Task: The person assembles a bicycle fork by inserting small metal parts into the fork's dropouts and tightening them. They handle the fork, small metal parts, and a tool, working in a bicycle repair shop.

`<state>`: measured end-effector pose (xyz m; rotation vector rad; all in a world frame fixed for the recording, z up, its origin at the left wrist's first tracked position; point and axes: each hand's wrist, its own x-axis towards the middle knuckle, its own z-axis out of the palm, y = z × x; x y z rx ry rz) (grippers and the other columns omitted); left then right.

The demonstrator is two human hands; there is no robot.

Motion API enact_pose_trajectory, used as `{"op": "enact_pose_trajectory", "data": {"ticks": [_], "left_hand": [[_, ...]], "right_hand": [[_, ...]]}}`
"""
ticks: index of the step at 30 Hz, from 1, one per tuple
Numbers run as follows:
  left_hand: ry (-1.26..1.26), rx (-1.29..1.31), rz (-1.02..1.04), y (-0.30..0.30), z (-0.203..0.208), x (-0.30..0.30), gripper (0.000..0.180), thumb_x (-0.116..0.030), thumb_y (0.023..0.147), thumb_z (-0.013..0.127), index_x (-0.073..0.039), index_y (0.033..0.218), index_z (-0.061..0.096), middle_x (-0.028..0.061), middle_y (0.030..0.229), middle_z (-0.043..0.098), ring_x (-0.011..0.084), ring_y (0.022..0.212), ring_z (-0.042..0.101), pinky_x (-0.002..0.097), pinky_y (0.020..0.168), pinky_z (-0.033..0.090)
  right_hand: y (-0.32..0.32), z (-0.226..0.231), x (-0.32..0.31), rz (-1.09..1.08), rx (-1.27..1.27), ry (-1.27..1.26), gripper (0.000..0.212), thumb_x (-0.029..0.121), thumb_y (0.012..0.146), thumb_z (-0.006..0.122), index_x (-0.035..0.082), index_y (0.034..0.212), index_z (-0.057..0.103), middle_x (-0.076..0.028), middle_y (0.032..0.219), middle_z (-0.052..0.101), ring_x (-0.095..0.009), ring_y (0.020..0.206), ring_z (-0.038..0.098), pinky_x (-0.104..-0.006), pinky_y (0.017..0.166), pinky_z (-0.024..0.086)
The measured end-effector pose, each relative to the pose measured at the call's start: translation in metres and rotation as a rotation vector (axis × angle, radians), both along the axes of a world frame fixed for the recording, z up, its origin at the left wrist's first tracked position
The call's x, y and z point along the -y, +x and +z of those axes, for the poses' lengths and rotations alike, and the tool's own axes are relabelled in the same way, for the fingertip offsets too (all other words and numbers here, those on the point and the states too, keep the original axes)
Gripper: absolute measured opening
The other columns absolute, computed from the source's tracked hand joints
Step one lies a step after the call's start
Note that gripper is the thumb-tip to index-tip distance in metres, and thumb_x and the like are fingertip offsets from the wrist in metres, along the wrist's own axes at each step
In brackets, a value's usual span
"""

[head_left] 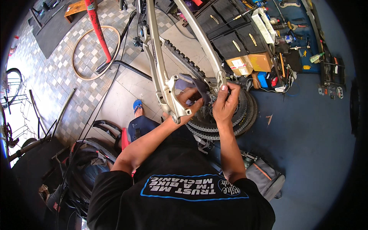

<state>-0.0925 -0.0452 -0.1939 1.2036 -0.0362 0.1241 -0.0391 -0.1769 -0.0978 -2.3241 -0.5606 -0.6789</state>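
A bare metal-coloured bike frame (156, 50) stands before me, its two rear arms reaching toward my body. My right hand (227, 101) grips the end of the right arm (219, 74), thumb on top near the tip. Between the two arms, my left hand (188, 99) is closed on a dark grey cloth (200, 87), which lies against the inner side of the right arm's end. Part of the left hand is hidden behind the left arm's end (179, 115). Below the hands, knobby tyres (245, 122) lie stacked on the floor.
Black drawers (230, 42) and a cardboard box (258, 61) stand at the right, beside a blue surface with many tools. A red post (99, 30) rises at the upper left near a pale rim (74, 57). A grey bag (262, 178) lies lower right; more tyres (92, 147) lie lower left.
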Motion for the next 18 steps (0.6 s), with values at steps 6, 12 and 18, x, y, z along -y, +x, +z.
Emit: {"op": "enact_pose_trajectory", "data": {"ticks": [6, 12, 18], "left_hand": [[0.773, 0.406, 0.291, 0.016, 0.012, -0.011, 0.037, -0.010, 0.073, 0.079, -0.008, 0.110, 0.071, 0.0093, 0.097, 0.063, 0.0285, 0.085, 0.068, 0.0425, 0.074, 0.054], [0.698, 0.448, 0.204, 0.032, 0.012, -0.021, 0.033, -0.002, 0.071, 0.076, -0.004, 0.103, 0.068, 0.0113, 0.093, 0.059, 0.0323, 0.081, 0.064, 0.0415, 0.068, 0.054], [0.430, 0.360, 0.178, 0.037, 0.008, -0.012, 0.029, 0.005, 0.072, 0.068, -0.001, 0.101, 0.067, 0.0134, 0.086, 0.055, 0.0316, 0.073, 0.060, 0.0359, 0.065, 0.050]], "right_hand": [[-0.012, 0.001, 0.001, -0.065, -0.268, 0.134, 0.025, 0.027, 0.111, 0.048, 0.002, 0.111, 0.049, -0.002, 0.076, 0.051, -0.005, 0.049, 0.045, -0.0256, 0.046, 0.035], [-0.013, 0.003, 0.001, -0.098, -0.346, 0.170, 0.024, 0.022, 0.108, 0.054, -0.002, 0.110, 0.052, -0.014, 0.089, 0.057, -0.019, 0.071, 0.056, -0.0348, 0.063, 0.046], [-0.008, 0.009, -0.008, -0.068, -0.212, 0.069, 0.022, 0.019, 0.107, 0.055, -0.002, 0.110, 0.049, -0.013, 0.089, 0.055, -0.019, 0.073, 0.055, -0.0348, 0.065, 0.046]]}}
